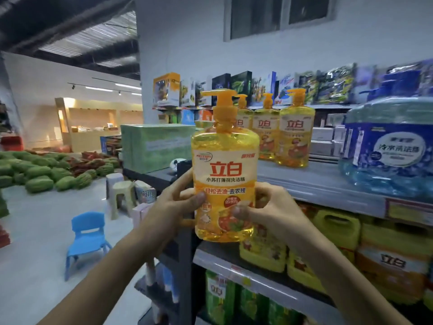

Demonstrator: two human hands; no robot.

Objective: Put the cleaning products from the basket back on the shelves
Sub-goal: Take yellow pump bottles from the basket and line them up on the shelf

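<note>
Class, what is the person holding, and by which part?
A yellow pump bottle of dish soap, gripped round its lower body by left hand and right hand.

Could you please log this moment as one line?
held: yellow pump bottle, upright | grip: left hand, right hand | behind: matching bottles

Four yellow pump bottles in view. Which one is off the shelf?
The nearest bottle, gripped by the left hand and right hand; the other three stand in a row on the shelf.
</note>
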